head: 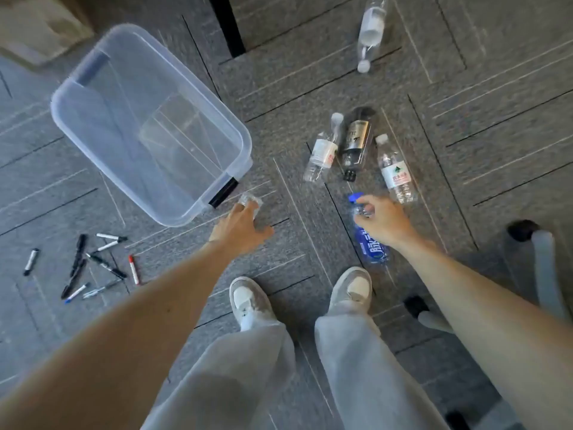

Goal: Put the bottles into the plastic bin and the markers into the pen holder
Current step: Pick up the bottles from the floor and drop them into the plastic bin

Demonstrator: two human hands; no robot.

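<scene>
— what are the hands doing?

— the right hand is closed around the neck of a blue bottle, just under its blue cap; the bottle hangs above the carpet floor in front of the right shoe. the left hand grips something small and clear at its fingertips (too blurred to name), just beside the near corner of the plastic bin.

— and the other bottles?

— three lie close together on the floor beyond the right hand: a clear bottle with a white label, a dark bottle touching it, and a clear bottle with a green mark on its label. a fourth clear bottle lies well apart, farther off.

— the bin?

— transparent, sitting on the floor to the left; nothing shows inside it.

— markers?

— a loose heap of markers on the floor nearer than the bin, a red-capped marker at its right edge and one lone marker off to the left. a chair base stands at the right.
</scene>
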